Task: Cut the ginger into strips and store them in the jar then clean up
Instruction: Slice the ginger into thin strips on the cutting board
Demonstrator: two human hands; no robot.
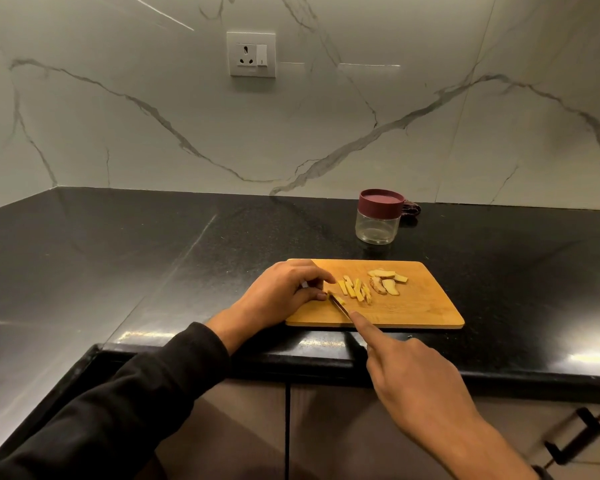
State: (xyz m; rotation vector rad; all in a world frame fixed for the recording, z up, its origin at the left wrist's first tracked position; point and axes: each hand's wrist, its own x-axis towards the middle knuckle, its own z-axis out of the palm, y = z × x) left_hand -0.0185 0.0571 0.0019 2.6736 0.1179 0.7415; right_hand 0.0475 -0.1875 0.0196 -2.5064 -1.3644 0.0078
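On the cutting board [413, 306], left hand [284, 292] pinches a ginger piece [336, 299] w/ curled fingers; right hand [413, 379] grips knife [340, 308], prob. mid-slice, jar [378, 218] behind board.

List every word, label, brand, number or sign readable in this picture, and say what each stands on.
None can be read.
White wall socket plate with switch: no legible marking.
Clear plastic jar with maroon lid: no label shows.
Rectangular wooden cutting board: bare of print.
Knife blade: too small to tell any stamp.
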